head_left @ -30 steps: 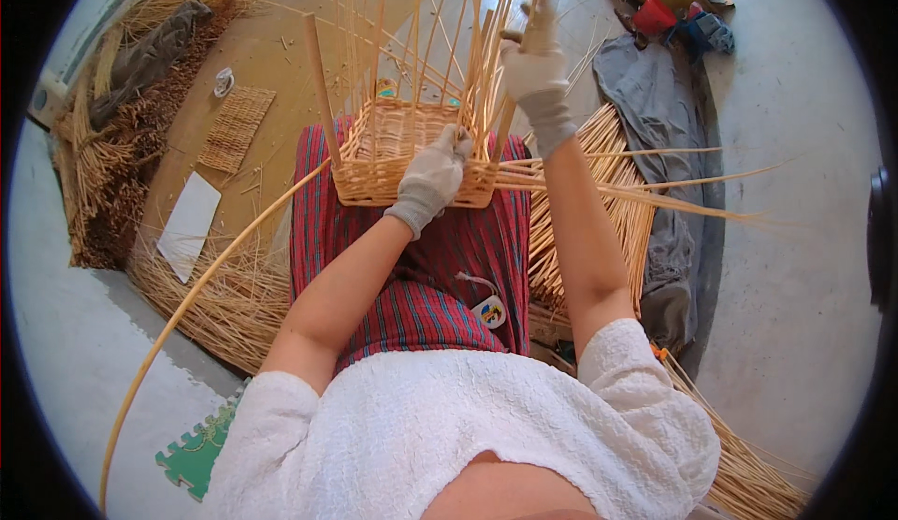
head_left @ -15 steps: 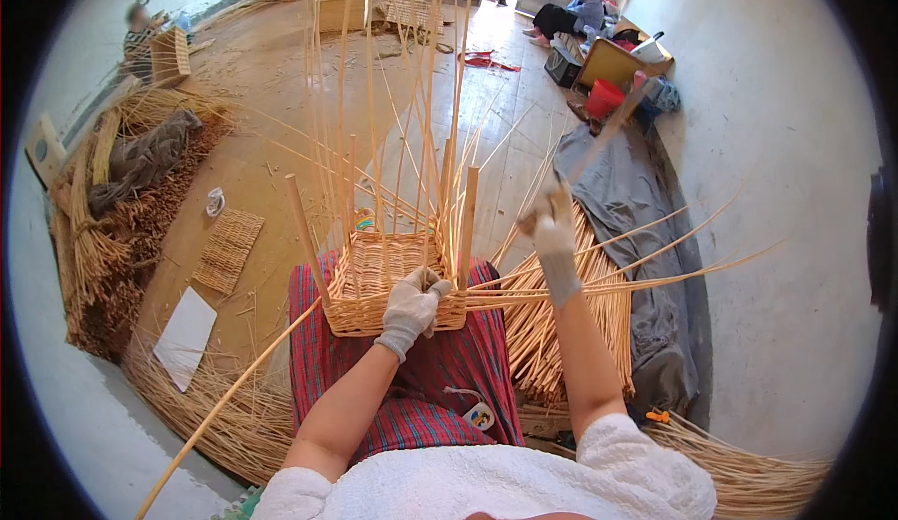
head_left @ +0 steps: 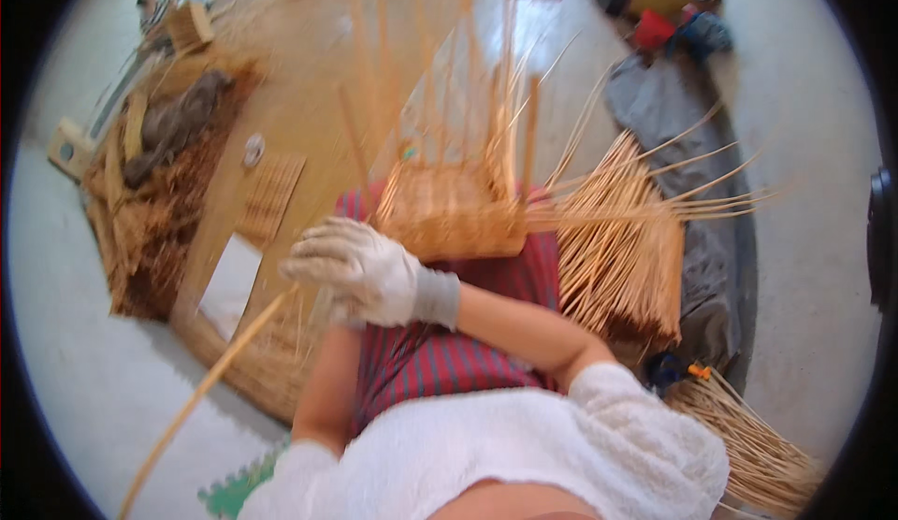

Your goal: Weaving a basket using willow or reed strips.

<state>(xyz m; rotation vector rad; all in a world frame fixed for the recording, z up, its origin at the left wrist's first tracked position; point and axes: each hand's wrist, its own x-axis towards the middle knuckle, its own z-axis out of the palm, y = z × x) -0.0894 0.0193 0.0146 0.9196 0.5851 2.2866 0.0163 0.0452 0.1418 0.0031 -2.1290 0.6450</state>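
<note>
A square woven wicker basket [head_left: 454, 225] rests on my lap over a red-striped cloth [head_left: 421, 366], with wooden corner posts and tall stakes rising from it. Loose weaver strands [head_left: 645, 209] stick out from its right side. My right hand [head_left: 365, 272], in a pale work glove, reaches across to the basket's near left corner. Its fingers curl over the upper end of a long thick wicker rod [head_left: 201, 394], which slants down to the lower left. Beneath it my left hand [head_left: 344, 312] is almost entirely covered, so its fingers do not show.
Cut wicker rods [head_left: 617, 249] lie in a bundle to the right, beside a grey sheet [head_left: 664, 137]. More rods [head_left: 748, 431] lie at the lower right. A woven panel [head_left: 271, 197], a white board [head_left: 231, 281] and brown bundles [head_left: 154, 230] are on the left.
My right hand has swung from the raised right side across to the left, over my left hand. The blurred tool it held is out of sight. My left hand has left the basket's front rim.
</note>
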